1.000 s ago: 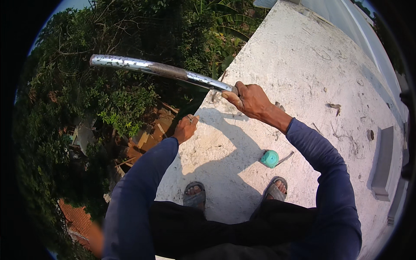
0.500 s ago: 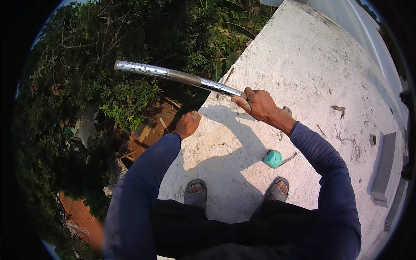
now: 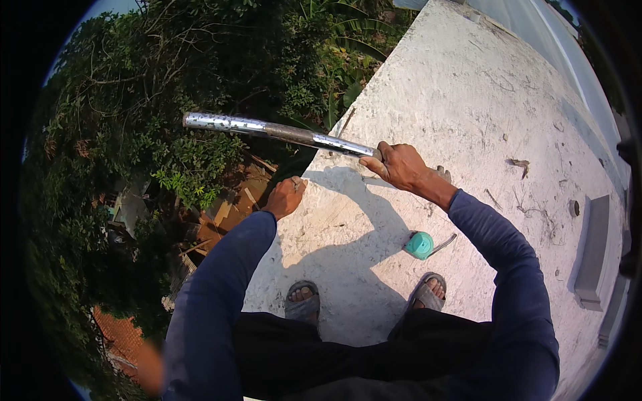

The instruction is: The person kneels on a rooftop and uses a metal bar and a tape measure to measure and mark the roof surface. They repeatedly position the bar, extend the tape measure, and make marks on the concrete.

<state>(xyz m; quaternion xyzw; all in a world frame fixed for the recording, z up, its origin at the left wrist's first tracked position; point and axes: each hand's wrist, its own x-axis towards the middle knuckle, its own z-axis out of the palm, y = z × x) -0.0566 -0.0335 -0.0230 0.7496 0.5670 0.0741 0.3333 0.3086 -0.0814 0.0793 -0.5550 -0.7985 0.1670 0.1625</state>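
My right hand [image 3: 403, 165] is wrapped round one end of a metal pipe [image 3: 287, 132], shiny with a dull worn band and dark flecks. The pipe reaches out to the left, past the edge of the white slab, with its far end over the trees. Lower and to the left, my left hand [image 3: 285, 198] is closed at the slab's edge, with its fingers curled. Whatever may be in it is hidden. A round turquoise tape measure [image 3: 419, 245] with a dark strap lies on the slab below my right hand.
I stand in grey sandals on the rough white slab [image 3: 461, 113], its left edge dropping to trees [image 3: 167, 154] and a lower tiled roof [image 3: 120, 334]. Twigs and a dry scrap [image 3: 519, 166] lie to the right, near a grey block [image 3: 593, 254].
The far end of the pipe has dipped, so the pipe lies a little flatter. My right hand still grips it, and my left hand stays by the edge.
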